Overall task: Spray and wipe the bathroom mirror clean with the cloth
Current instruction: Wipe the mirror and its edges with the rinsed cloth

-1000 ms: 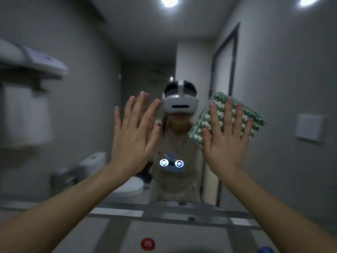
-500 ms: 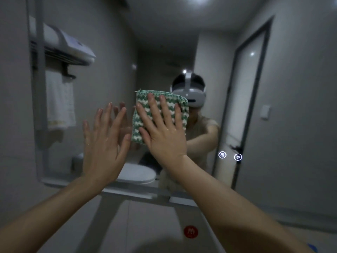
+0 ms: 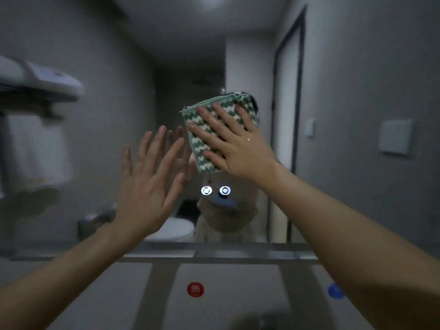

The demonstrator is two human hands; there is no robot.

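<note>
At frame centre, the right hand [image 3: 234, 148] pressed flat a green-and-white knitted cloth [image 3: 207, 129] against the large wall mirror [image 3: 345, 115]; the left hand [image 3: 147, 186], fingers spread, held nothing.

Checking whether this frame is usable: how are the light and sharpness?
Head view: dim, one ceiling light glaring at top; towel and edges motion-blurred; right hand on the cloth fairly sharp; wide-angle bending at the sides.

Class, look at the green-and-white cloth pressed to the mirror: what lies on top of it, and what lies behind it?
On top, the right hand lies flat with spread fingers on the cloth. Behind it is the mirror; that patch of glass is covered.
</note>
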